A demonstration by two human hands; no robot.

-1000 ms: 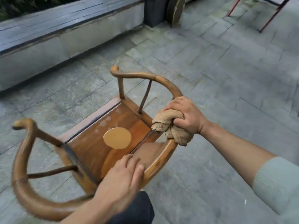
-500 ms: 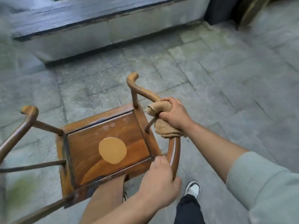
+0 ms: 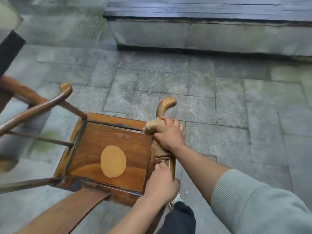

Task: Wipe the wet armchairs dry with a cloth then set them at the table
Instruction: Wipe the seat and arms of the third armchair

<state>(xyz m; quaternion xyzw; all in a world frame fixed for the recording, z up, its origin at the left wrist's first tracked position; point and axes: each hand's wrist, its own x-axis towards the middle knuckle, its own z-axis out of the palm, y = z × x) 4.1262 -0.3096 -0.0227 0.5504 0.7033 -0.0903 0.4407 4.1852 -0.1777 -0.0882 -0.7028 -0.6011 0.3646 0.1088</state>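
A brown wooden armchair with a curved horseshoe rail stands on the stone floor below me, its seat bearing a pale round patch. My right hand grips a tan cloth wrapped around the chair's right armrest near its curled tip. My left hand grips the same rail further back, close to the backrest. Part of the cloth hangs down between both hands.
A low concrete ledge with a dark top runs across the far side. Grey stone paving spreads right of the chair. A dark object sits at the far left edge. My dark trouser leg is below.
The chair has swung round so its seat faces me squarely. My right hand slid the cloth forward along the armrest toward its tip. My left hand stayed on the rail.
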